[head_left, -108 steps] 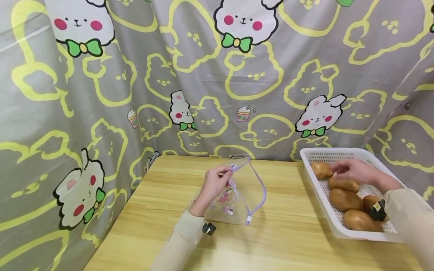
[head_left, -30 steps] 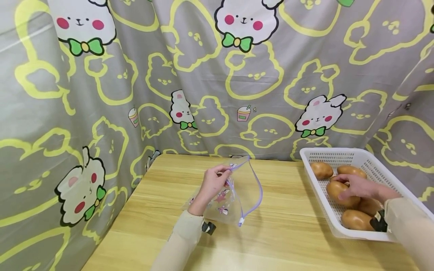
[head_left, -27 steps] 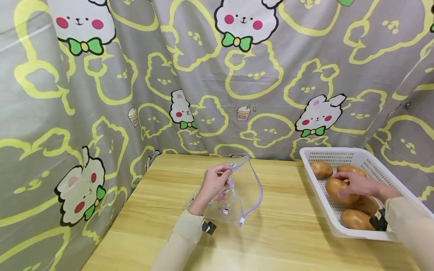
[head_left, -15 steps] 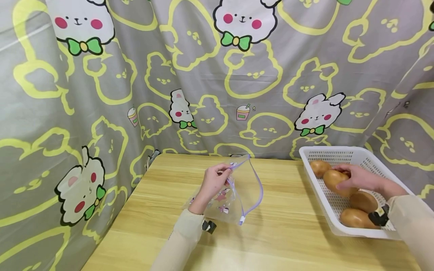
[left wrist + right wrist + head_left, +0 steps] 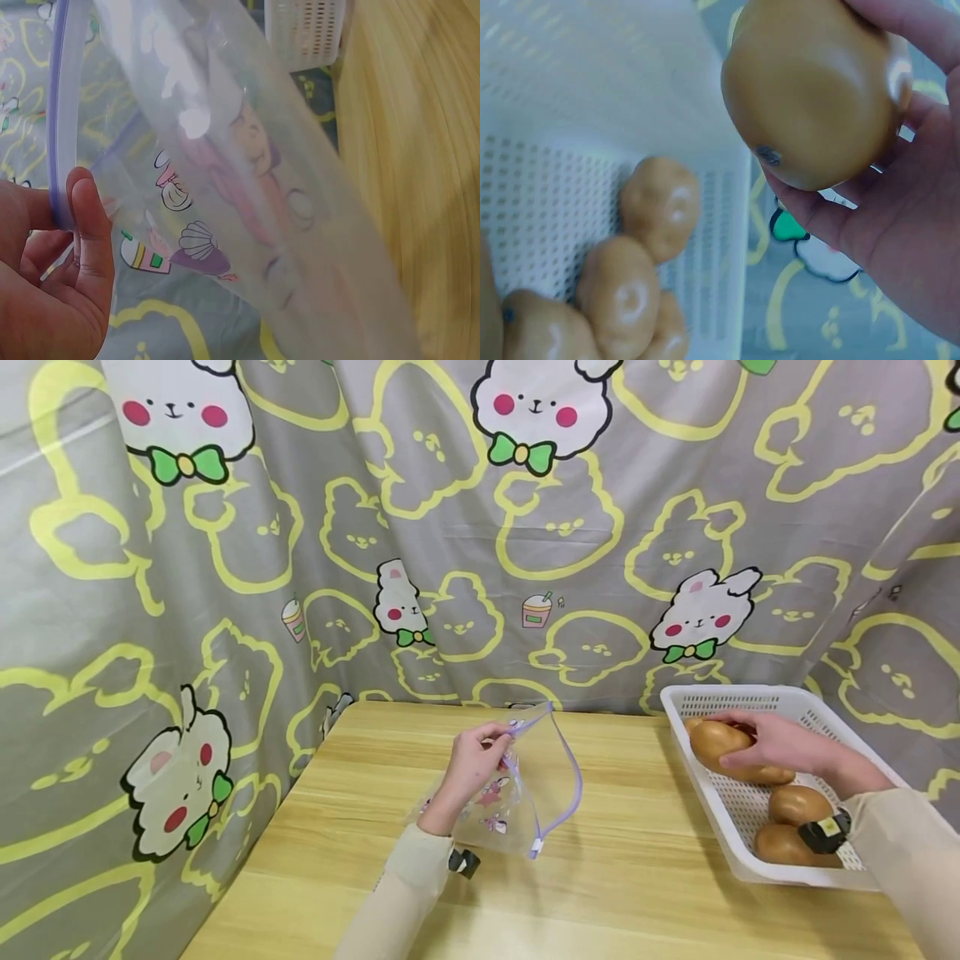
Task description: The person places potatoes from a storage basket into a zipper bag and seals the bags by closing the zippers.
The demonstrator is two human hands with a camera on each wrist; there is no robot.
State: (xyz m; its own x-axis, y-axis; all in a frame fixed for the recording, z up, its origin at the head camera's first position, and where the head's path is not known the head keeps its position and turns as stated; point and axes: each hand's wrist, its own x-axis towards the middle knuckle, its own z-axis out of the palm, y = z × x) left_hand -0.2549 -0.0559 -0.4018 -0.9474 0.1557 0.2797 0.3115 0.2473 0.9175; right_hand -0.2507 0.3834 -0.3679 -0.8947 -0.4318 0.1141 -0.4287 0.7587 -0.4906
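Note:
My left hand (image 5: 474, 766) pinches the purple zip rim of a clear plastic slider bag (image 5: 491, 814) with printed pink figures. The bag's mouth gapes toward the right, with a white slider (image 5: 537, 845) at the lower corner. In the left wrist view, thumb and fingers hold the purple edge. My right hand (image 5: 787, 745) grips a smooth brown potato (image 5: 712, 742) over the basket's back left corner, its fingers curled round it in the right wrist view. Several other potatoes (image 5: 619, 296) lie below in the white basket (image 5: 727, 285); some are partly hidden by my hand and wrist.
The white perforated basket stands at the right side of the wooden table (image 5: 615, 893). A grey curtain (image 5: 480, 552) with rabbit prints hangs behind and at both sides. Black wrist devices (image 5: 825, 832) sit near my cuffs.
My right hand has taken hold of a potato at the basket's middle and carried it up and left toward the back left corner. The left hand and bag have barely moved.

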